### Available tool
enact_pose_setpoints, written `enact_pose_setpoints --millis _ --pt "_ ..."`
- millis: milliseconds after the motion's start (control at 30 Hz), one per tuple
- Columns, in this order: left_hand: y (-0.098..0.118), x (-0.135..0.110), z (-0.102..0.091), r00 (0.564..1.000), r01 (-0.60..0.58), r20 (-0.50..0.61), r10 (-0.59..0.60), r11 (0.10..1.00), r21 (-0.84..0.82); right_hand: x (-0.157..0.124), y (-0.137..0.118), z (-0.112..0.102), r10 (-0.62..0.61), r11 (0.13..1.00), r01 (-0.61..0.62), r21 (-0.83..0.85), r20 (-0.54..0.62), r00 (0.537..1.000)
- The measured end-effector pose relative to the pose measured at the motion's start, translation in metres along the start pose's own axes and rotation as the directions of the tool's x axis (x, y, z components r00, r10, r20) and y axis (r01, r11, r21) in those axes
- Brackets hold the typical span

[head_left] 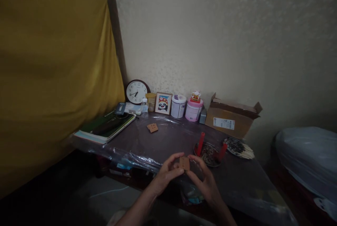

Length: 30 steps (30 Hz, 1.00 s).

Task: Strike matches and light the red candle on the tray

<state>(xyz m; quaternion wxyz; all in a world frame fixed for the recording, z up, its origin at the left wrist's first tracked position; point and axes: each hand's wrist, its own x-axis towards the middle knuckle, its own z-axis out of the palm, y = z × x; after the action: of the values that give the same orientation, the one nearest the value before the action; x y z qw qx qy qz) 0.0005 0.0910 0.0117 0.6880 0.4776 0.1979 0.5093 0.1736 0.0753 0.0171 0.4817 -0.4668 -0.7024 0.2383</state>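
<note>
- Brown square point(185, 164), one: marked with small dark dots; held up between the two hands, over the near edge of the table.
- Left hand point(170, 169): thumb and forefinger closed on the square's left side.
- Right hand point(202, 174): thumb and forefinger closed on its right side.
- Table point(171, 138): dark top under clear plastic sheeting.
- Loose brown pieces point(152, 127): lying flat on the table, left of the hands, well apart from them.
- Plate point(214, 165): just beyond the right hand; two red candles point(200, 144), one nearly upright, one tilted.
- Second plate point(225, 140): farther right; dark bits and pale sticks point(246, 151).
- Back row, left to right: round clock point(136, 92), small bottle point(144, 106), yellow-lidded jar point(151, 102), framed panda picture point(163, 104), white tub point(178, 107), pink-lidded tub point(194, 111) bearing a figurine point(196, 95), open cardboard box point(229, 115).
- Books point(105, 129): stacked at the table's left end.
</note>
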Motion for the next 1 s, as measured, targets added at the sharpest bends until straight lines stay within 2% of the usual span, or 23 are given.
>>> enact_pose_setpoints --millis 233,767,1000 --pt "-0.006 0.001 -0.002 0.999 0.005 -0.032 -0.004 1.000 0.028 0.000 -0.003 -0.002 0.020 1.000 -0.020 0.010 0.004 1.000" --pt "-0.002 0.003 -0.002 1.000 0.015 -0.020 -0.013 0.995 0.103 0.002 0.001 -0.005 -0.019 0.990 0.020 -0.136 0.009 1.000" --pt "-0.010 0.005 -0.007 0.998 -0.053 -0.012 0.057 0.973 0.225 0.002 0.006 -0.005 -0.064 0.981 0.061 -0.186 -0.010 0.998"
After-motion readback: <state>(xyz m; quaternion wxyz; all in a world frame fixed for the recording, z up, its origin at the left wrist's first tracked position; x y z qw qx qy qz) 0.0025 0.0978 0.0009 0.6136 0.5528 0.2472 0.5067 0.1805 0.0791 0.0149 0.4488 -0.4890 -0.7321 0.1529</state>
